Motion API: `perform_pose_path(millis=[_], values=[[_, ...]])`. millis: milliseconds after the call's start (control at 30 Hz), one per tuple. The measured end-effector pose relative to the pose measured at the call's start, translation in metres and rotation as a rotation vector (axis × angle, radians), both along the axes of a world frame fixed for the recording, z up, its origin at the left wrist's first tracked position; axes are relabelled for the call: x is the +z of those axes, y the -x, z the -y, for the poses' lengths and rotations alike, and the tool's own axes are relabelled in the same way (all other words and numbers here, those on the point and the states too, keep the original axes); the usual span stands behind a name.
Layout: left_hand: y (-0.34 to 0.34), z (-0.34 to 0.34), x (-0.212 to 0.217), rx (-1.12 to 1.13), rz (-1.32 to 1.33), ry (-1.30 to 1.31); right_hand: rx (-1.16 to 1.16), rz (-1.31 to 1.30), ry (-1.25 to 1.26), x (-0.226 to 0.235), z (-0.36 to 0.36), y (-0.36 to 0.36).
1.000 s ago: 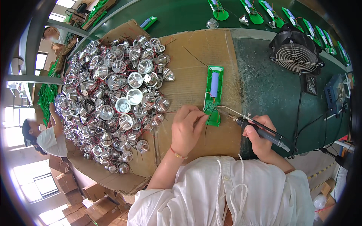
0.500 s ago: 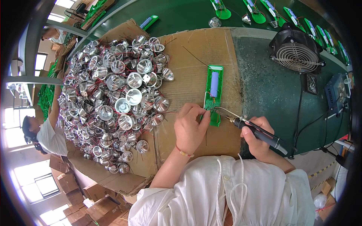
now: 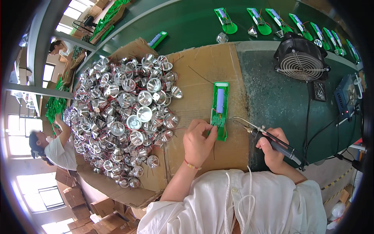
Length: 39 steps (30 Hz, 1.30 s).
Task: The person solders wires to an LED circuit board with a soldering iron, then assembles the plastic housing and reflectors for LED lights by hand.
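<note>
A green plastic casing lies lengthwise on the cardboard, with a purple cylindrical battery in its upper half and a small circuit board below. My left hand is closed at the board's left edge, thumb and forefinger pinching a thin wire; its dark end hangs below the fingers. In my right hand is a soldering iron with a thin curved metal tube along it. The iron's tip points left and stands just right of the casing, apart from it.
A heap of silvery reflector cups with red wires covers the left of the cardboard sheet. A black fan and a blue box-shaped unit stand at right. Several green casings line the far side. Another person works at far left.
My right hand has drawn the soldering iron back to the right, off the board. My left hand keeps its pinch by the casing. The whole view has shifted, so things appear lower.
</note>
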<state>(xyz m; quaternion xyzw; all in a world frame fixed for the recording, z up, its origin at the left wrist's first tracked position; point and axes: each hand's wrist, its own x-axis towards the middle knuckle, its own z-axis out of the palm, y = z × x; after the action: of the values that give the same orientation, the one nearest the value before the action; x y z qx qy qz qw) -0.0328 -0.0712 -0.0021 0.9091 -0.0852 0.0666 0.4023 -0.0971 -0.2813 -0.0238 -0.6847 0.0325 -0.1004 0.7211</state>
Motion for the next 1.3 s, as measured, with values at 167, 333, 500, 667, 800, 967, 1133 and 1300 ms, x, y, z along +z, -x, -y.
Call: perform_pose_path(millis=[167,333,500,667,800,967,1133,1300], values=[[-0.001,0.002,0.012,0.11,-0.112,0.117,-0.112,0.056,0.008,0.002,0.021,-0.004],[-0.017,-0.016,0.015,-0.174,-0.211,-0.206,-0.276,0.049,0.02,-0.009,0.04,-0.019],[-0.113,0.01,0.017,-0.265,-0.092,-0.182,-0.276,-0.089,-0.053,-0.011,0.043,-0.023],[-0.268,0.02,0.0,-0.027,0.037,-0.551,-0.236,-0.134,-0.101,-0.014,0.039,-0.023],[-0.324,0.021,-0.02,0.01,0.15,-0.329,-0.238,-0.128,0.045,-0.022,0.038,-0.017],[-0.356,-0.009,0.001,0.389,0.154,-0.848,-0.266,-0.109,-0.012,-0.027,0.043,-0.018],[-0.372,-0.049,-0.004,0.26,-0.454,-1.131,-0.246,-0.144,-0.042,-0.024,0.044,-0.013],[-0.362,-0.027,0.046,0.026,-0.039,-0.882,-0.228,-0.132,-0.068,-0.025,0.04,-0.022]])
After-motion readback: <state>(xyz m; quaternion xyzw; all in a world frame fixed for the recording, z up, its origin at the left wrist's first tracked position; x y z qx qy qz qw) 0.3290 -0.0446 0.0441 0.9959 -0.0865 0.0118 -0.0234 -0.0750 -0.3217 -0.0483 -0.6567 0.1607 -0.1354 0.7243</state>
